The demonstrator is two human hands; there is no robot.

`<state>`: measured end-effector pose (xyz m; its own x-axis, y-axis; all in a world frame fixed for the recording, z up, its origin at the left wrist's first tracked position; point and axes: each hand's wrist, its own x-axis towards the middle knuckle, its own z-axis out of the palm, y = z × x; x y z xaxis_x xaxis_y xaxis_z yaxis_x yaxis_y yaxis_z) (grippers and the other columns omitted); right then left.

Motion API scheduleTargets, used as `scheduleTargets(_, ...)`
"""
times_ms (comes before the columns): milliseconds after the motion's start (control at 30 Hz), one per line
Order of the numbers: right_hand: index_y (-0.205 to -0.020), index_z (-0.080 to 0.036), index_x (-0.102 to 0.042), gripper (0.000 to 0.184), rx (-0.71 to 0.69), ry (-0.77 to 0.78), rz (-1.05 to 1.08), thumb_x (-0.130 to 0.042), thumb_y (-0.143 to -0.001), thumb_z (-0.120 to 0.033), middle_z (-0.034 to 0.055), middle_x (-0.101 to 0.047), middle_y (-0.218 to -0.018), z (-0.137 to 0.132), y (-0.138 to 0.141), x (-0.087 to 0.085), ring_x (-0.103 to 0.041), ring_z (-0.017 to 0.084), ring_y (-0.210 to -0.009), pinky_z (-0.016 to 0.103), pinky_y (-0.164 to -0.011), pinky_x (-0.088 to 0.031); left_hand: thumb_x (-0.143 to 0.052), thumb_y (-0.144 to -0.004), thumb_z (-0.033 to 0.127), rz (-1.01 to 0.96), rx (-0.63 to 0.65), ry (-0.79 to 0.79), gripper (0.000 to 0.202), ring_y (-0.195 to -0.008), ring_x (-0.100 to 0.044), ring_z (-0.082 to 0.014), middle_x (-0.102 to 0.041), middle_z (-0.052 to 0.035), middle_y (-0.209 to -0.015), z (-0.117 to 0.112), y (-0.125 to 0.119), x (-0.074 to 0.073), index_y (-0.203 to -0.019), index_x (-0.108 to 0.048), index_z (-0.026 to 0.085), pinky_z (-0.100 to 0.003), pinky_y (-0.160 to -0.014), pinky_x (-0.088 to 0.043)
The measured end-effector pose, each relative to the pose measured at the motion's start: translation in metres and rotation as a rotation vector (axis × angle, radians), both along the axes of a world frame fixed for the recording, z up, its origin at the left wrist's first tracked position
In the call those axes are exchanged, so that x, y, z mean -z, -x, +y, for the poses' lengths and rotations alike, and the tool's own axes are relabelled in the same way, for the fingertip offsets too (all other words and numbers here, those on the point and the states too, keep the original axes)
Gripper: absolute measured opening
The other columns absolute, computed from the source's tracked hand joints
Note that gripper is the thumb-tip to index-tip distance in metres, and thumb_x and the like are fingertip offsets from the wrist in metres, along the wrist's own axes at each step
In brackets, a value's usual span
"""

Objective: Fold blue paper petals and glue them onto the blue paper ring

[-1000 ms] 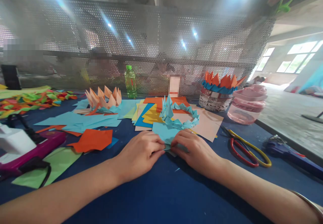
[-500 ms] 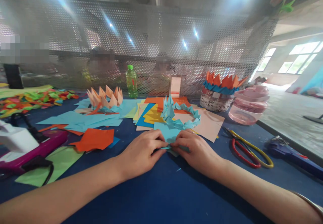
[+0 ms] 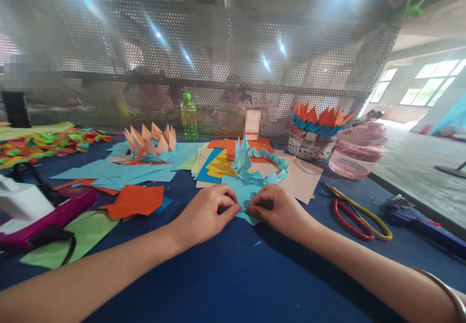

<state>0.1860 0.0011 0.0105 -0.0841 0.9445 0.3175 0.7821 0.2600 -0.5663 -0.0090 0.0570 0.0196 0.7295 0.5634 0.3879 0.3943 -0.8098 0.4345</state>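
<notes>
A blue work table [image 3: 233,284] is spread with coloured paper stacks [image 3: 214,165]. A light-blue folded paper ring [image 3: 260,165] is propped just ahead of the hands. A light-blue folded sheet [image 3: 238,199] is held on the table, pinched between the closed fingers of the left hand [image 3: 206,216] and right hand [image 3: 280,211]. A dark strip [image 3: 267,204] is seen at the fingertips; what it is cannot be told. Red-and-yellow-handled scissors [image 3: 367,221] are lying to the right.

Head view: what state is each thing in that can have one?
Left hand, pinching the blue paper
Right hand, pinching the blue paper
Blue paper, partly folded, under both hands
Paper crown, light blue, standing on the colored sheets
Scissors, lying flat, blades closed
Green bottle, upright, capped
</notes>
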Motion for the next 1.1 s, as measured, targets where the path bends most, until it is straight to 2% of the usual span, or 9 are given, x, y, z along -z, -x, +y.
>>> scheduleTargets(300, -0.07, -0.021, -0.067, 0.016, 0.12, 0.048, -0.137, -0.062, -0.077, -0.034, 0.0033, -0.066, -0.078, 0.0028, 0.0076, -0.0006, -0.056, 0.022, -0.085, 0.036, -0.078, -0.04, -0.06, -0.079, 0.016, -0.066, -0.109, 0.183, 0.015, -0.071, -0.061, -0.0139, -0.067, -0.0015, -0.076, 0.002, -0.0091, -0.0013, -0.067, -0.069, 0.016, -0.026, -0.07, -0.044)
scheduleTargets(467, -0.071, -0.019, -0.067, 0.018, 0.121, 0.067, -0.166, -0.06, -0.078, -0.035, 0.0034, -0.066, -0.079, 0.003, 0.0071, -0.0017, -0.056, 0.022, -0.087, 0.034, -0.078, -0.039, -0.059, -0.078, 0.015, -0.038, -0.155, 0.172, 0.014, -0.07, -0.058, -0.0135, -0.064, -0.0015, -0.073, 0.0021, -0.0106, -0.0009, -0.066, -0.066, 0.015, -0.025, -0.068, -0.042)
scheduleTargets(900, -0.072, -0.02, -0.064, 0.017, 0.134, 0.09, -0.191, -0.059, -0.079, -0.035, 0.0027, -0.065, -0.082, 0.0004, 0.009, -0.0029, -0.055, 0.022, -0.088, 0.034, -0.078, -0.037, -0.056, -0.078, 0.011, -0.041, -0.171, 0.155, 0.013, -0.071, -0.056, -0.0138, -0.061, -0.0008, -0.072, 0.0043, -0.0109, 0.0033, -0.066, -0.06, 0.015, -0.026, -0.067, -0.039)
scheduleTargets(1100, -0.082, -0.02, -0.061, 0.015, 0.095, 0.12, -0.122, -0.063, -0.075, -0.033, 0.0018, -0.064, -0.082, 0.0069, 0.002, 0.0002, -0.055, 0.019, -0.082, 0.032, -0.074, -0.039, -0.057, -0.077, 0.007, -0.026, -0.168, 0.162, 0.011, -0.072, -0.055, -0.0136, -0.059, -0.0006, -0.074, 0.0065, -0.0092, 0.0044, -0.069, -0.059, 0.015, -0.026, -0.067, -0.039)
